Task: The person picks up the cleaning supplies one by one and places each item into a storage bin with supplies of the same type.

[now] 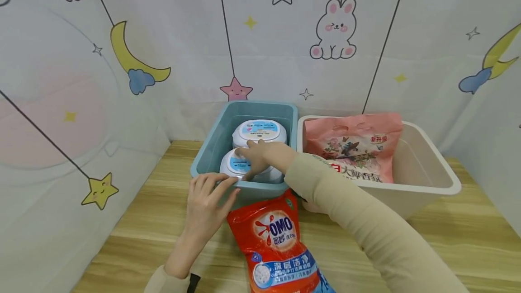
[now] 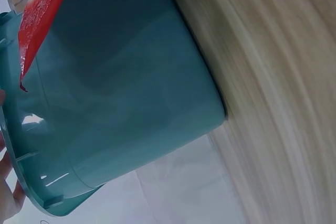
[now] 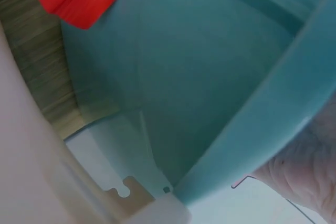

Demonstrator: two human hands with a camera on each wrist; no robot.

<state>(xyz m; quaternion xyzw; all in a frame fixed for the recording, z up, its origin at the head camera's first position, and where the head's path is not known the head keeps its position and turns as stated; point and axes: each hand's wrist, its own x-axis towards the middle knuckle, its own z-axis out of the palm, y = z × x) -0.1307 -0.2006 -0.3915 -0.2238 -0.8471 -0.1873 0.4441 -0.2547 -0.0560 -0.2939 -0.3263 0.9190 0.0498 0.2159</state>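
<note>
Inside the blue-green plastic bin (image 1: pixel 202 157) are two white tubs with rounded lids and blue labels, one behind the other. My right hand (image 1: pixel 264 157) reaches in from the right and holds the front tub (image 1: pixel 233 163), its fingers spread across the lid. The rear tub (image 1: pixel 260 131) is just behind that hand. At the bin's near left corner, my left hand (image 1: pixel 207 196) grips the rim with bent fingers. A red OMO laundry detergent bag (image 1: pixel 277 238) leans on the bin's near side. In the right wrist view, only part of the right hand (image 3: pixel 304 166) shows beyond the rim.
A cream bin (image 1: pixel 423 157) stands right of the blue-green one, holding a pink floral bag (image 1: pixel 358 139). Both bins are on a wood-grain table (image 1: pixel 138 229). A white cloth with cartoon prints (image 1: pixel 195 44) hangs behind and along the sides.
</note>
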